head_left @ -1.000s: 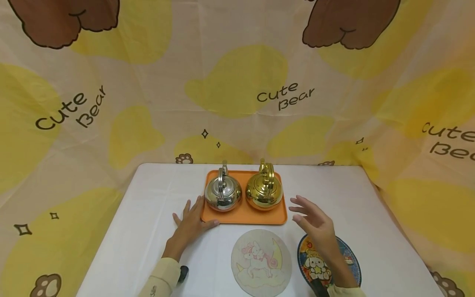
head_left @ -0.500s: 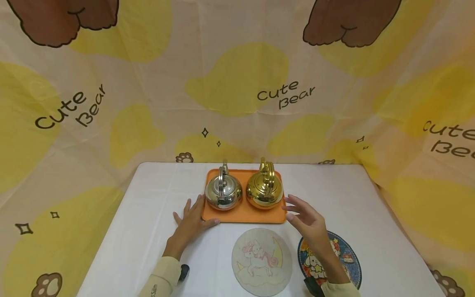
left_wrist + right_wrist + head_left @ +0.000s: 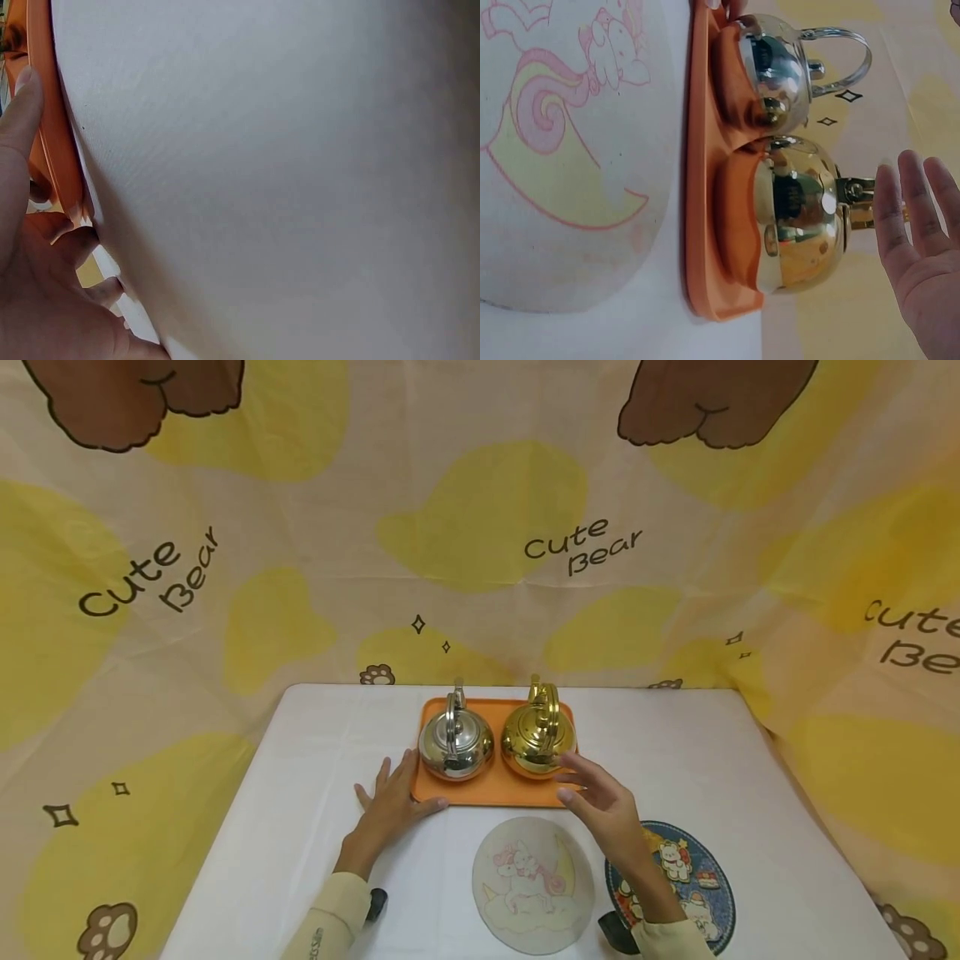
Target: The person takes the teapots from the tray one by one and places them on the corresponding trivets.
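Side by side on an orange tray (image 3: 480,794) stand a silver teapot (image 3: 465,762) and a gold teapot (image 3: 525,758), both with raised handles. My left hand (image 3: 390,814) rests at the tray's left side, fingers spread and thumb on the front left corner. The left wrist view shows the left thumb (image 3: 26,105) lying along the tray's rim (image 3: 64,150). My right hand (image 3: 609,818), relaxed and holding nothing, is raised by the tray's right front corner, its fingers overlapping the gold teapot's edge. In the right wrist view, the right hand (image 3: 930,277) is beside the gold teapot's handle.
A pale round mat (image 3: 534,893) with a unicorn drawing lies in front of the tray. Right of it is a dark blue round mat (image 3: 716,893) with cartoon figures, partly under my right forearm. A yellow patterned cloth (image 3: 480,527) hangs behind the white table (image 3: 300,777).
My right hand has moved left, from beside the tray to its right front corner near the gold teapot. The left hand and the teapots have stayed in place.
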The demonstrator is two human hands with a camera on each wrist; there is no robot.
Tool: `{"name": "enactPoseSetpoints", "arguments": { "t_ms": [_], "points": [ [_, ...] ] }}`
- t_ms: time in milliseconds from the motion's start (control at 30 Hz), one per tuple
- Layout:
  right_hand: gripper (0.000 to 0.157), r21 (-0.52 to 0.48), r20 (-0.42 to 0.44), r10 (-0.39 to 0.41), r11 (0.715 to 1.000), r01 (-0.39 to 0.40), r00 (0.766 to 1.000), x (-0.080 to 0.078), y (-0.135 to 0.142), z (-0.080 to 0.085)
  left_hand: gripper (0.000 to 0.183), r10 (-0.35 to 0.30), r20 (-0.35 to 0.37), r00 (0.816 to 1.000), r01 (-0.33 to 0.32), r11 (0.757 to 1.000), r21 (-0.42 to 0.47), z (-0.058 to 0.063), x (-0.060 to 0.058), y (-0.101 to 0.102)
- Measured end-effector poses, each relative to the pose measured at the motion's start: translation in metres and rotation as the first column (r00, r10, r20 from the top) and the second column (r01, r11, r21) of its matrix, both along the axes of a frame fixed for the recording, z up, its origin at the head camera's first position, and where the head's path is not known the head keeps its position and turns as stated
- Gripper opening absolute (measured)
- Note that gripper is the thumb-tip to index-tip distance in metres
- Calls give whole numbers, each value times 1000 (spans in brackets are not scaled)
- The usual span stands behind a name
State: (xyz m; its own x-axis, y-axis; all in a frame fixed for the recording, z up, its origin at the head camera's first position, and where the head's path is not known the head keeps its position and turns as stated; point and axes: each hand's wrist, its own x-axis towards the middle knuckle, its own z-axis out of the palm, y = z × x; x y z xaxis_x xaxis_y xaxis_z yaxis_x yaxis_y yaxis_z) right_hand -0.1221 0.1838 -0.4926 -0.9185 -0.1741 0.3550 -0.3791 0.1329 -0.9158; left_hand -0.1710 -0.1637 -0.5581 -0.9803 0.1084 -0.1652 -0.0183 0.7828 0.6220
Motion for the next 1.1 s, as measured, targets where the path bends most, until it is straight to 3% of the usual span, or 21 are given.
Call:
{"name": "enactPoseSetpoints", "arguments": {
  "t_ms": [667, 1100],
  "points": [
    [51, -18, 24, 35, 999, -35, 999, -2, -18, -11, 114, 0, 4, 1000, 0, 1000, -7, -1, -2, 0],
    [50, -26, 88, 65, 998, -63, 994, -4, -29, -20, 114, 0, 6, 1000, 0, 1000, -15, 0, -2, 0]
  ]
}}
